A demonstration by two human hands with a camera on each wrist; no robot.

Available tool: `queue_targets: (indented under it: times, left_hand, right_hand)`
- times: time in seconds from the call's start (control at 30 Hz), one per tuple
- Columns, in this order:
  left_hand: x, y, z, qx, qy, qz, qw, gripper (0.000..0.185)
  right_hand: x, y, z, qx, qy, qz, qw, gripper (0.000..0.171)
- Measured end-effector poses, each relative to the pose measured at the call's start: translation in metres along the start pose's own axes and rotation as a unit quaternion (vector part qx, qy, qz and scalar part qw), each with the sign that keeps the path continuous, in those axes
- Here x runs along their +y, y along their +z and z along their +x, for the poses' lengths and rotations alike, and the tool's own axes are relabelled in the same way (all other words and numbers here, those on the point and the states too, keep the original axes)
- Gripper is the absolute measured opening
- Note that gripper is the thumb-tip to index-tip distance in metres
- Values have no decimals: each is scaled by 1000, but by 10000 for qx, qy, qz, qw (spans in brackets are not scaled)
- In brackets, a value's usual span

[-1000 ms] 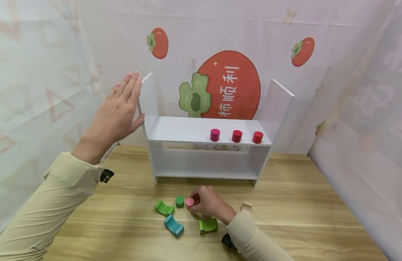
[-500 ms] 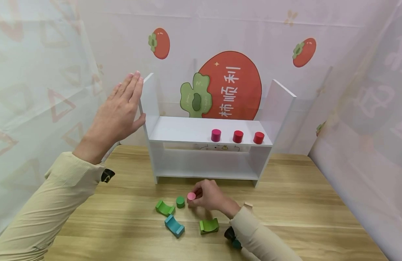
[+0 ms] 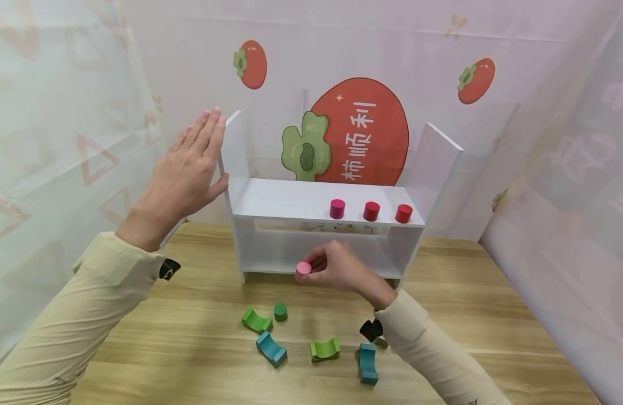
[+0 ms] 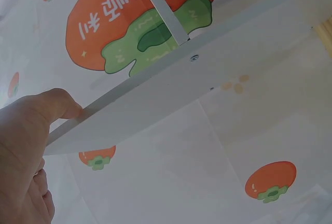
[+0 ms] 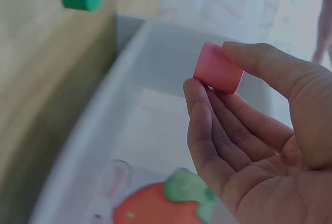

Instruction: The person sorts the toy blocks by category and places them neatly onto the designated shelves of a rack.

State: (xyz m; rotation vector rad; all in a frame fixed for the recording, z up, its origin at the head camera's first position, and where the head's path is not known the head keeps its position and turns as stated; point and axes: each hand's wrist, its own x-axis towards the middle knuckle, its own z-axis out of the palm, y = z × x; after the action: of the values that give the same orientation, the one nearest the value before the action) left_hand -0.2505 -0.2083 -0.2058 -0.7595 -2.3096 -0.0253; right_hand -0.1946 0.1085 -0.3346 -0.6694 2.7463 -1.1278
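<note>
My right hand (image 3: 342, 267) pinches a pink cylinder block (image 3: 303, 270) between thumb and fingertips, in front of the shelf's lower level. In the right wrist view the pink block (image 5: 218, 68) is lifted, with the thumb above and fingers below. My left hand (image 3: 182, 169) lies with straight fingers along the left side panel of the white shelf (image 3: 281, 199). Its thumb (image 4: 65, 102) touches the panel's edge in the left wrist view. On the shelf's upper board stand a magenta cylinder (image 3: 337, 208) and two red cylinders, one in the middle (image 3: 371, 211) and one at right (image 3: 403, 214).
On the wooden table (image 3: 190, 337) lie a green cylinder (image 3: 280, 311), a light green curved block (image 3: 257, 321), a blue curved block (image 3: 271, 349), another green curved block (image 3: 324, 350) and a second blue curved block (image 3: 368, 364). A printed curtain (image 3: 190, 56) hangs behind the shelf.
My right hand has picked the pink cylinder up off the table and carried it up towards the shelf. The blue block at right has come into sight. My left hand stays at the panel.
</note>
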Motion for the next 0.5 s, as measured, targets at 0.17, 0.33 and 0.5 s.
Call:
queue_targets:
  times: [0.17,0.33,0.5]
  left_hand:
    - [0,0,1,-7,-9,11,10000,97]
    - [0,1,2,-17,-14,-21,10000,97]
    - [0,1,2,-35,-22,-38,10000,98]
  right_hand:
    - [-22,-26,2,85,-49,-237,9997,24]
    - [-44,-50,6,306,-90,-528,9981,29]
    - [-62,-71,11,511,23,-635,9967,29]
